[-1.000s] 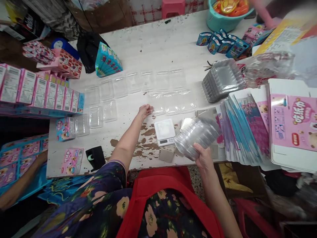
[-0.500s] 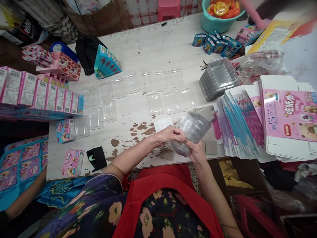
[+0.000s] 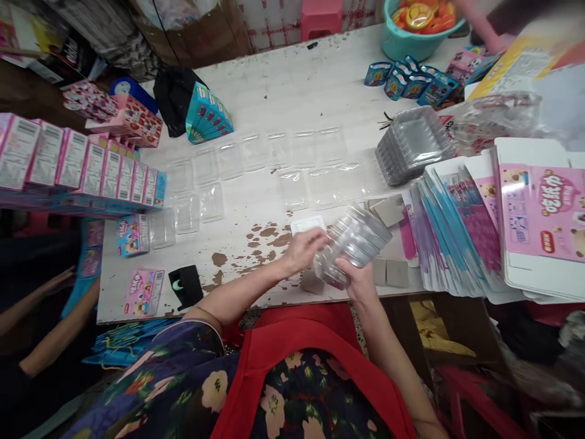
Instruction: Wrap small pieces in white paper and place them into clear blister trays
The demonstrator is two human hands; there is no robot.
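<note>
Head view: stack of clear trays [image 3: 359,241] held at your two hands

Your right hand [image 3: 360,280] is closed on the near edge of the stack, thumb laid over the side facing you, the other fingers hidden behind the plastic. From that grip the stack slants up and to the right, above the near part of the white table [image 3: 283,97]. Your left hand [image 3: 304,250] is at the stack's left edge, fingers partly curled with the tips right at the plastic; whether they pinch a tray or only touch it, you cannot tell from this angle.

Just beyond your left hand is a white square object [image 3: 307,224], partly covered by your fingers. Farther out, beyond both hands, single clear trays [image 3: 292,189] lie in rows. A second nested tray stack [image 3: 414,146] stands to the right, near the flat printed cartons [image 3: 539,225].
</note>
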